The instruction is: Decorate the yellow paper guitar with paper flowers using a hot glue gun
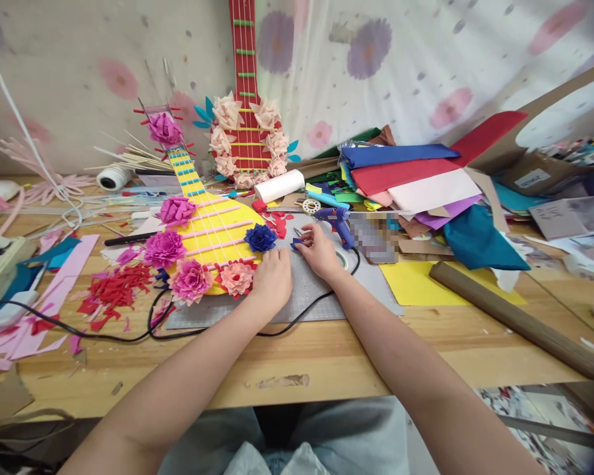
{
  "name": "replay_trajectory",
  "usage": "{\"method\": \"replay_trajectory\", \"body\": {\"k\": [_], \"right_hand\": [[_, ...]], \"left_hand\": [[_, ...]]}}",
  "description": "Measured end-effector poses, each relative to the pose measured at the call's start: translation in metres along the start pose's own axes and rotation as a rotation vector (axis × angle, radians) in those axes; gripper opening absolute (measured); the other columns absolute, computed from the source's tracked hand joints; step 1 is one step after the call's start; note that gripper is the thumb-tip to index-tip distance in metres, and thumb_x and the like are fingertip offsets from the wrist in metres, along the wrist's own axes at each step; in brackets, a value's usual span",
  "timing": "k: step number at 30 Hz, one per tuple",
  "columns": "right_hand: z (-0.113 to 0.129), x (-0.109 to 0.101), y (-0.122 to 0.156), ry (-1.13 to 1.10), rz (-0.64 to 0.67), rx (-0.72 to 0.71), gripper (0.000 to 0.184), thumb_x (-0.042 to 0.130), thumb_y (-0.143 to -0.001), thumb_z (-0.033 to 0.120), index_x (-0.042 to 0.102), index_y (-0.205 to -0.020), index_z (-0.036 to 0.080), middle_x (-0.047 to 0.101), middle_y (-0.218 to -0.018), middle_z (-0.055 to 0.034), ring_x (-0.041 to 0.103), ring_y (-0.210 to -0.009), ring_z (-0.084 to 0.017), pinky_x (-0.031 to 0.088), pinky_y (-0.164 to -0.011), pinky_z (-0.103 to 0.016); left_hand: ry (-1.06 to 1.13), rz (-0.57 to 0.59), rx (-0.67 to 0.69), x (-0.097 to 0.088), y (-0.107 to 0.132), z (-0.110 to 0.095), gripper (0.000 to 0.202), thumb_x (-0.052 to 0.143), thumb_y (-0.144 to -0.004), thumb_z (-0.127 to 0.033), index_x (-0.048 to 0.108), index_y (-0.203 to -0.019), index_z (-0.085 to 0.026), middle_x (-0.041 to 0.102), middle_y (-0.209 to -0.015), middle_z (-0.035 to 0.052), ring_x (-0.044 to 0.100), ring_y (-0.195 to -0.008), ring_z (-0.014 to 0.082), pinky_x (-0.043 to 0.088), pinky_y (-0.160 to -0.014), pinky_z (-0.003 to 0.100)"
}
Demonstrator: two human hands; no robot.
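Observation:
A yellow paper-craft guitar with white strings and pink strips lies on a grey cutting mat. A dark blue paper flower and a peach flower sit on its right side. My left hand is closed at the guitar's edge beside these flowers; its fingertips are hidden. My right hand pinches a small dark blue paper piece just right of the blue flower. Close to its fingers shows a thin metallic tip, too small to name. Pink and magenta flowers line the guitar's left side.
A blue glue gun lies behind my right hand, its black cable crossing the mat. Red paper scraps lie left. Folded coloured paper and a brown roll lie right. A red guitar leans at the back.

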State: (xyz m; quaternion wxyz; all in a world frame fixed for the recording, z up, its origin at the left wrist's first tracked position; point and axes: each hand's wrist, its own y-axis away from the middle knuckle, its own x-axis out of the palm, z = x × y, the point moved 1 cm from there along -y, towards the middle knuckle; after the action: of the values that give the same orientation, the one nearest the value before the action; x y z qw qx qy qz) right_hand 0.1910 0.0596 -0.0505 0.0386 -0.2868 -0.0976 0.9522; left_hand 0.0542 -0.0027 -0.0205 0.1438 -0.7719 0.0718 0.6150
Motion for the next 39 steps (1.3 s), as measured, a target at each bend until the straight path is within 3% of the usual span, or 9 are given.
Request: {"method": "replay_trajectory", "body": {"k": [8,12,19,23,26,31,35,39], "right_hand": [[0.006,0.001,0.003,0.127,0.058,-0.042,0.032,0.061,-0.076,0.017,0.053,-0.106,0.023,0.07,-0.09,-0.0014,0.065,-0.083,-0.017,0.047,-0.08,-0.034],[0.007,0.003,0.003,0.184,0.045,-0.051,0.024,0.061,-0.078,0.02,0.058,-0.101,0.023,0.072,-0.089,-0.0013,0.066,-0.086,-0.019,0.047,-0.08,-0.034],[0.009,0.005,0.003,0.275,0.077,-0.069,0.017,0.053,-0.086,0.026,0.059,-0.102,0.024,0.074,-0.09,-0.0013,0.067,-0.089,-0.02,0.047,-0.078,-0.033],[0.011,0.005,0.003,0.296,0.104,-0.112,0.021,0.051,-0.087,0.025,0.057,-0.107,0.024,0.073,-0.094,-0.0023,0.067,-0.091,-0.022,0.047,-0.079,-0.034],[0.011,0.006,0.004,0.26,0.117,-0.135,0.023,0.051,-0.086,0.023,0.057,-0.108,0.024,0.073,-0.094,-0.0027,0.067,-0.091,-0.022,0.047,-0.081,-0.035],[0.009,0.007,0.005,0.101,0.141,-0.185,0.024,0.051,-0.085,0.023,0.057,-0.108,0.025,0.073,-0.092,-0.0013,0.068,-0.084,-0.019,0.048,-0.08,-0.033],[0.007,0.007,0.005,0.007,0.152,-0.162,0.023,0.052,-0.084,0.023,0.058,-0.106,0.024,0.073,-0.087,-0.0007,0.067,-0.081,-0.017,0.048,-0.078,-0.031],[0.007,0.005,0.003,0.053,0.042,-0.096,0.023,0.051,-0.083,0.024,0.059,-0.105,0.024,0.073,-0.087,-0.0007,0.066,-0.08,-0.017,0.047,-0.077,-0.031]], "left_hand": [[-0.166,-0.034,-0.168,-0.003,-0.008,0.03,0.029,0.038,-0.084,-0.012,0.058,-0.104,-0.009,0.057,-0.108,0.021,0.051,-0.106,0.0315,0.043,-0.085,0.04],[-0.16,-0.079,-0.17,-0.001,-0.013,0.043,0.028,0.04,-0.083,-0.013,0.06,-0.102,-0.008,0.059,-0.104,0.0195,0.051,-0.105,0.0314,0.041,-0.089,0.042],[0.225,-0.182,-0.06,0.017,-0.016,0.036,0.023,0.05,-0.078,-0.01,0.057,-0.098,-0.017,0.062,-0.103,0.0106,0.054,-0.104,0.0245,0.043,-0.091,0.037],[0.473,-0.262,-0.088,0.026,-0.026,0.033,0.026,0.052,-0.075,-0.008,0.053,-0.099,-0.018,0.061,-0.105,0.0099,0.058,-0.098,0.0213,0.045,-0.09,0.037],[0.609,-0.247,-0.102,0.031,-0.034,0.033,0.028,0.052,-0.073,-0.006,0.052,-0.099,-0.017,0.062,-0.104,0.0091,0.06,-0.089,0.0189,0.046,-0.086,0.035],[0.732,-0.221,-0.133,0.033,-0.038,0.037,0.035,0.056,-0.071,-0.005,0.051,-0.103,-0.018,0.064,-0.1,0.0064,0.061,-0.081,0.0157,0.047,-0.08,0.031],[0.76,-0.215,-0.21,0.031,-0.038,0.039,0.027,0.055,-0.073,-0.007,0.053,-0.097,-0.018,0.064,-0.084,0.0022,0.06,-0.073,0.014,0.046,-0.074,0.029],[0.74,-0.222,-0.213,0.03,-0.038,0.04,0.023,0.054,-0.075,-0.008,0.054,-0.096,-0.018,0.063,-0.08,0.0016,0.059,-0.071,0.0142,0.046,-0.073,0.028]]}}
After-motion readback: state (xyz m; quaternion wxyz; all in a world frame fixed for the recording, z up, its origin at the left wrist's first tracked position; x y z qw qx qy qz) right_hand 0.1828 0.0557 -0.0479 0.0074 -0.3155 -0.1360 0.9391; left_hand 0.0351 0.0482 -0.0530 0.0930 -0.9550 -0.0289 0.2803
